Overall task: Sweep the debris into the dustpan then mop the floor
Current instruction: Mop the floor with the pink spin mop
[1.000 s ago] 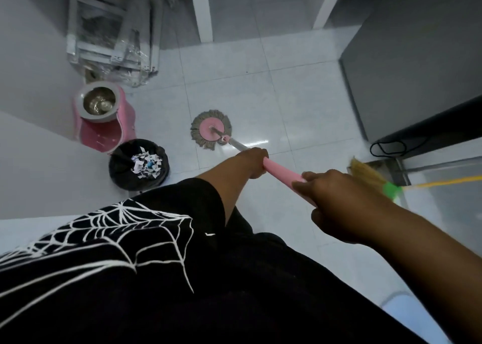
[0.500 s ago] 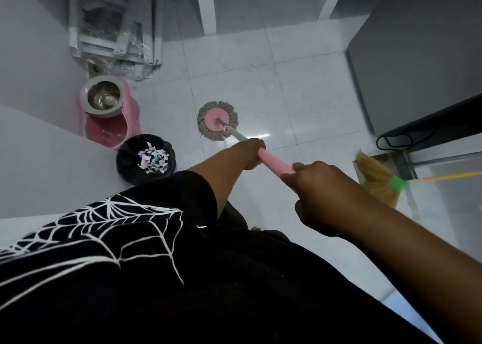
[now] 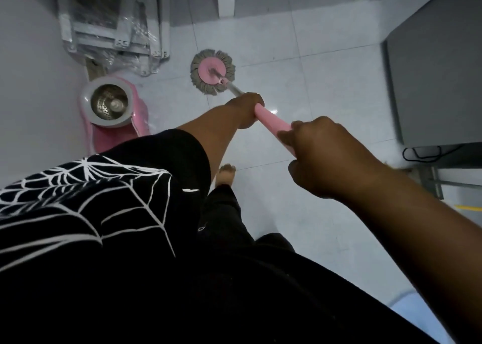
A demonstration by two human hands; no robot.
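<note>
A round mop head with grey strands and a pink disc lies flat on the white tiled floor. Its pink handle slants back toward me. My left hand grips the handle lower down, nearer the mop head. My right hand grips the handle's upper end. The dustpan shows only as a metal edge at the right, behind my right forearm. A short yellow stretch of the broom handle shows there too.
A pink spin bucket with a steel basket stands at the left by the wall. Plastic-wrapped metal frames lean behind it. A grey cabinet with a black cable fills the right. My bare foot stands on the tiles.
The mop head has slid farther away, toward the wrapped frames. The view has shifted: the black bin with paper scraps has gone out of sight and my forearm now covers the broom.
</note>
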